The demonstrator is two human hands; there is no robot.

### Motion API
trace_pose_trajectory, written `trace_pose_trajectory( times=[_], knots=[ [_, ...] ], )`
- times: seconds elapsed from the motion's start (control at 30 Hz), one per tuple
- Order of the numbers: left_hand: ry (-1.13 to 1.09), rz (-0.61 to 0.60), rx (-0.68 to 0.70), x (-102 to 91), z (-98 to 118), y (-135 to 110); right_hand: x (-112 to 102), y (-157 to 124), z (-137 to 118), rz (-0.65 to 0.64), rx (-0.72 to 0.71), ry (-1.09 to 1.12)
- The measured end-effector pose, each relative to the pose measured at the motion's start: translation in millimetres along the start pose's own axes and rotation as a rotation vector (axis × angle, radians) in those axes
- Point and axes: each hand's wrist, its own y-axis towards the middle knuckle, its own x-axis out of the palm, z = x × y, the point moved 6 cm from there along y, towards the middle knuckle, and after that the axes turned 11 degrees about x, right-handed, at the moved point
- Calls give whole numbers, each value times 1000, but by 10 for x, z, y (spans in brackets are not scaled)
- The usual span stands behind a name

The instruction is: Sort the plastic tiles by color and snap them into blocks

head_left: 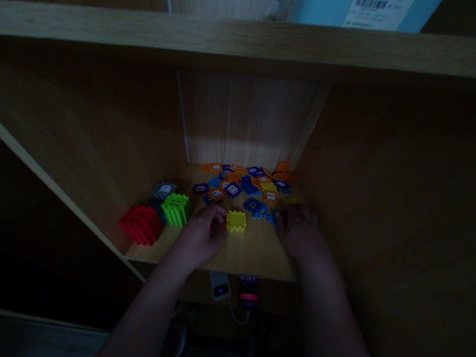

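Note:
Beside a small yellow stack of interlocking plastic tiles (236, 221) is my left hand (205, 231). Its fingers are loosely curled, with a gap between thumb and forefinger and nothing visible in them. My right hand (302, 232) reaches over the right side of the shelf, palm down and fingers extended. Its thumb is close to light blue tiles (263, 212), and a yellow tile (291, 200) lies just beyond its fingertips. Loose orange, purple and blue tiles, including a purple tile with a window pattern (232, 189), are scattered behind the yellow stack.
At the left stand a red tile stack (141, 225), a green stack (176, 209) and a dark stack (164, 190). Wooden side walls and an upper shelf edge (251, 38) enclose the space. Below the shelf are a white device (220, 286) with a cable and a phone (249, 293).

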Motion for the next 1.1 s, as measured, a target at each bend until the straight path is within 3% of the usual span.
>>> trace_pose_trajectory(
  times=[0.13,0.4,0.83,0.93,1.1],
  knots=[
    [9,-9,0,-3,9,-2,-9,-20,-1,11,16,-17],
    [18,-6,10,-19,37,-6,-117,-6,-87,60,-105,27],
    [31,-10,-3,-9,16,-3,-302,-15,-159,129,-181,127],
    [26,-7,0,-13,26,-2,-243,-31,-117,170,-136,98],
    [24,-12,1,-23,47,-5,-52,-30,-23,103,-35,25]
  ],
)
